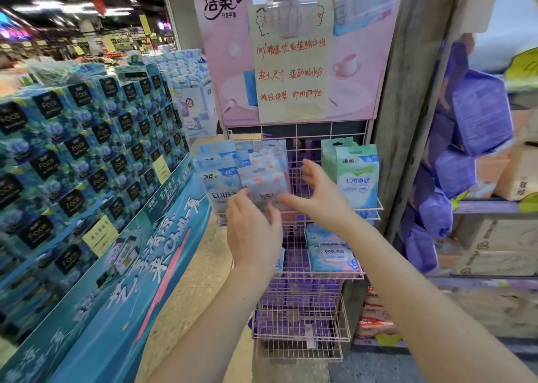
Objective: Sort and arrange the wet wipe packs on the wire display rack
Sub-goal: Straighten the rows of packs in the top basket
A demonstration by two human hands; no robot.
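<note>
A pink wire display rack (300, 269) stands ahead with several shelves. On its top shelf, blue wet wipe packs (217, 176) stand at the left, pink-patterned packs (269, 161) beside them, and green packs (356, 176) at the right. My left hand (253, 231) holds the lower edge of the front pink-patterned pack (263, 186). My right hand (317, 193) is spread open just right of that pack, its fingertips near the pack's right edge. Blue-and-pink packs (332, 251) lie on the second shelf. The lower baskets hold only a small tag.
A large stack of blue tissue boxes (87, 149) fills the left side. A pink brand board with a handwritten paper sign (291, 71) tops the rack. Purple packs (465, 149) hang at the right, beside shelves with cardboard boxes (495, 254).
</note>
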